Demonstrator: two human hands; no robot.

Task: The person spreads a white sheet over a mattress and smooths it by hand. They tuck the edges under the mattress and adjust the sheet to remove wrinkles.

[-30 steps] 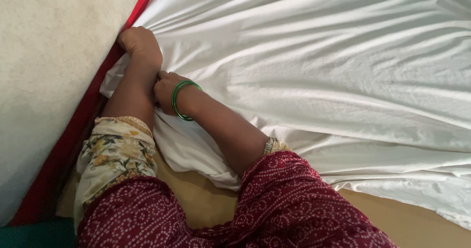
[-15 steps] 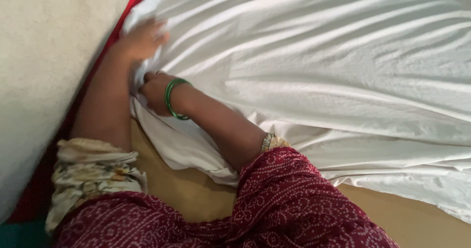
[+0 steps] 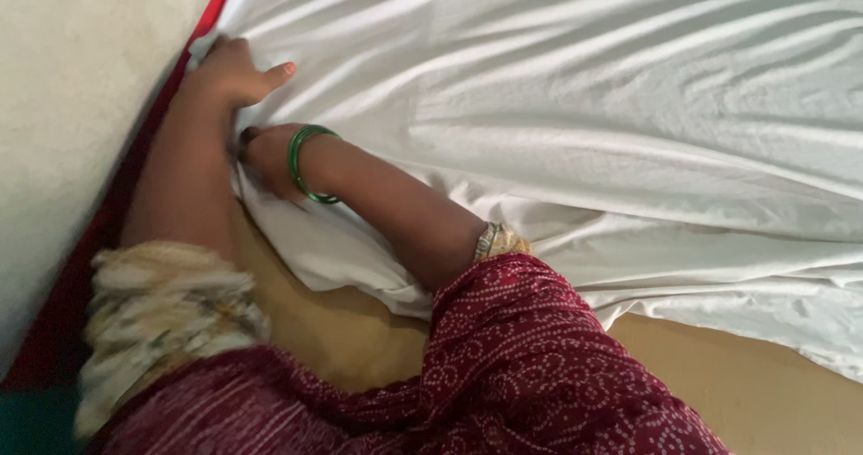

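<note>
Left hand (image 3: 229, 73) presses the white sheet (image 3: 584, 104) at ten o'clock by the wall (image 3: 63, 104); right hand (image 3: 265, 158), green bangle (image 3: 301, 163), grips sheet beside it.

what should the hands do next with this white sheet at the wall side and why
Probably push the sheet edge further down along the wall. The left hand presses the white sheet where it meets the red strip by the wall, and the right hand grips bunched cloth just below it. Loose sheet lies on the bare tan mattress, so that edge looks unfinished.
</note>
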